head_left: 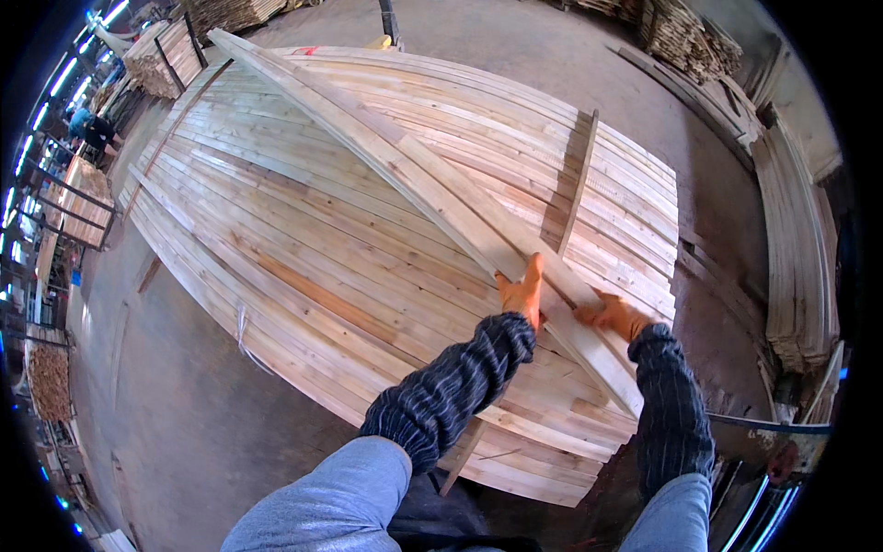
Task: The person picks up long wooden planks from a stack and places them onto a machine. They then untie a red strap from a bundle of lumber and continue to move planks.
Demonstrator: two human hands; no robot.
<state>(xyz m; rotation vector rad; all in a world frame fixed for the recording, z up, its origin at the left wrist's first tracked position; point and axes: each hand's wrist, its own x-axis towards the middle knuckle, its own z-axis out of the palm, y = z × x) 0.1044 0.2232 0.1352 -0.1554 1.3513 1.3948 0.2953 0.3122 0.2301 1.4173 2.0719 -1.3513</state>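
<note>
Long pale wooden boards lie together at a slant across a broad stack of planks, running from the far left to the near right. My left hand, in an orange glove, is closed on their left edge near the close end, thumb on top. On the opposite edge, slightly nearer the end, my right hand in a matching glove has its fingers wrapped round the boards. The undersides of both grips are hidden. Dark striped sleeve covers reach over both forearms.
A thin wooden strip lies across the stack at right, another strip at far left. Bundled timber stands along the right side. More lumber piles stand at the far left, where a person bends over.
</note>
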